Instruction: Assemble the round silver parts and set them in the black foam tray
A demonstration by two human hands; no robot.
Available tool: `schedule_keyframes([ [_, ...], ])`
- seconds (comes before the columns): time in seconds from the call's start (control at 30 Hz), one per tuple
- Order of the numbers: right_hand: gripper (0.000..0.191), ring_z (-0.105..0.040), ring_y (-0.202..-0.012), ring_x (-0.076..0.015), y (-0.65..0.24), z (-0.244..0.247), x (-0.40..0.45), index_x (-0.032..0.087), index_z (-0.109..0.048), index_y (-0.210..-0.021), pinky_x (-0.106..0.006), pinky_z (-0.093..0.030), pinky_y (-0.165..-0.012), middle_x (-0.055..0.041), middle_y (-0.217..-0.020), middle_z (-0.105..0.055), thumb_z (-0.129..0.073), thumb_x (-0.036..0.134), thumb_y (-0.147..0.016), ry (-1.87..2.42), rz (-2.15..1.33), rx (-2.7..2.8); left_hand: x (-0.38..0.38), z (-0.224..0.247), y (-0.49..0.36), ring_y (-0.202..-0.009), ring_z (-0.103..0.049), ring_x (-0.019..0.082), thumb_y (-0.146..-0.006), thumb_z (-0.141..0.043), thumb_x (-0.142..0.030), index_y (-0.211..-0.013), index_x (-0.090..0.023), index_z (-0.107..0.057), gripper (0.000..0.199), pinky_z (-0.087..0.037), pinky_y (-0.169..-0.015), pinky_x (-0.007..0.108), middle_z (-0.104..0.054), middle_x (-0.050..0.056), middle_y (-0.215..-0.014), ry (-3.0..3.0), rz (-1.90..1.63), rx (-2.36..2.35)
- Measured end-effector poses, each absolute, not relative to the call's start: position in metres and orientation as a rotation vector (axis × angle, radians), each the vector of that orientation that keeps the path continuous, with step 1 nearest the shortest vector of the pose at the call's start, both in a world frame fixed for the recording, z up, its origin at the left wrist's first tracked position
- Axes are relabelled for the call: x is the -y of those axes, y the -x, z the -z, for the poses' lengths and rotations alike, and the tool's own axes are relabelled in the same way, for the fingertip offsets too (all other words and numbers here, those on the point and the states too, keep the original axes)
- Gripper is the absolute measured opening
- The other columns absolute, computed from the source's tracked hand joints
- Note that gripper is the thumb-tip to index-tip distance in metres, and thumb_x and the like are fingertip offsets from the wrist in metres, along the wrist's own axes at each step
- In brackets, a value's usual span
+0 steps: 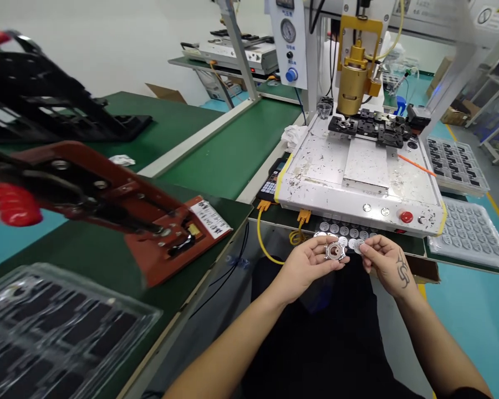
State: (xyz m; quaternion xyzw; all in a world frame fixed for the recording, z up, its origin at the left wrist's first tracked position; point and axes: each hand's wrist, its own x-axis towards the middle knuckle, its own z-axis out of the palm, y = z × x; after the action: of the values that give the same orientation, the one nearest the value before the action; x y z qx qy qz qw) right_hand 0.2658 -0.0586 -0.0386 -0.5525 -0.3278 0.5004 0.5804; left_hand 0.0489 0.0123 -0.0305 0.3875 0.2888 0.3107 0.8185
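My left hand [303, 267] is closed on a silver watch case [335, 251], an open ring with lugs, held between the thumb and fingertips. To its right, my right hand [386, 267] pinches a small round silver disc [358, 246] between thumb and forefinger. The disc is beside the watch case, apart from it. Just beyond both hands, rows of similar round silver discs [334, 228] lie at the front edge of the bench, partly covered by my fingers.
Ahead stands a white bench machine [316, 194] with a gold press head [352, 83], black fixtures [372, 128] and a red button [406, 216]. Plastic trays [469, 235] are on the right. At left are a red-brown hand press [149, 255] and a clear tray [66, 332].
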Motion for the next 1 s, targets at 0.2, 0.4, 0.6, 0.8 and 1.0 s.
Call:
schedule_keyframes([
  [0.2, 0.027, -0.057, -0.058, -0.0119, -0.26, 0.033, 0.061, 0.021, -0.07, -0.095, -0.026, -0.047, -0.057, 0.0035, -0.065, -0.062, -0.085, 0.043, -0.094, 1.26, -1.265, 0.852, -0.004, 0.022, -0.037, -0.109, -0.082, 0.031, -0.084, -0.094, -0.032, -0.132, -0.014, -0.07, 0.057, -0.064, -0.104, 0.046, -0.081, 0.016, -0.124, -0.716, -0.674, -0.631],
  [0.4, 0.032, -0.054, -0.057, -0.0126, -0.256, 0.021, 0.068, 0.022, -0.065, -0.088, -0.027, -0.043, -0.058, 0.0031, -0.064, -0.06, -0.08, 0.049, -0.097, 1.246, -1.394, 0.871, 0.003, 0.017, -0.031, -0.117, -0.079, 0.034, -0.093, -0.086, -0.036, -0.137, -0.014, -0.072, 0.051, -0.062, -0.109, 0.053, -0.079, 0.017, -0.131, -0.761, -0.684, -0.582],
  [0.6, 0.03, -0.046, -0.058, -0.0124, -0.253, 0.019, 0.075, 0.023, -0.062, -0.092, -0.027, -0.036, -0.057, 0.0038, -0.066, -0.056, -0.073, 0.049, -0.102, 1.292, -1.363, 0.968, 0.01, 0.015, -0.028, -0.123, -0.075, 0.034, -0.094, -0.084, -0.037, -0.136, -0.016, -0.074, 0.048, -0.063, -0.109, 0.053, -0.08, 0.015, -0.128, -0.788, -0.697, -0.543],
  [0.8, 0.033, -0.062, -0.095, -0.0224, -0.241, 0.001, 0.071, 0.023, -0.065, -0.087, -0.033, -0.052, -0.082, -0.0074, -0.107, -0.069, -0.069, 0.052, -0.102, 1.422, -1.057, 1.279, 0.013, 0.016, -0.027, -0.128, -0.073, 0.037, -0.097, -0.081, -0.042, -0.137, -0.016, -0.074, 0.048, -0.062, -0.111, 0.055, -0.078, 0.015, -0.133, -0.821, -0.721, -0.549],
  [1.0, 0.027, -0.062, -0.104, -0.0238, -0.227, -0.001, 0.068, 0.024, -0.063, -0.088, -0.036, -0.05, -0.092, -0.0072, -0.112, -0.066, -0.065, 0.045, -0.105, 1.384, -1.047, 1.361, 0.017, 0.015, -0.029, -0.124, -0.074, 0.033, -0.097, -0.08, -0.042, -0.137, -0.017, -0.075, 0.047, -0.062, -0.111, 0.052, -0.077, 0.014, -0.135, -0.841, -0.745, -0.554],
])
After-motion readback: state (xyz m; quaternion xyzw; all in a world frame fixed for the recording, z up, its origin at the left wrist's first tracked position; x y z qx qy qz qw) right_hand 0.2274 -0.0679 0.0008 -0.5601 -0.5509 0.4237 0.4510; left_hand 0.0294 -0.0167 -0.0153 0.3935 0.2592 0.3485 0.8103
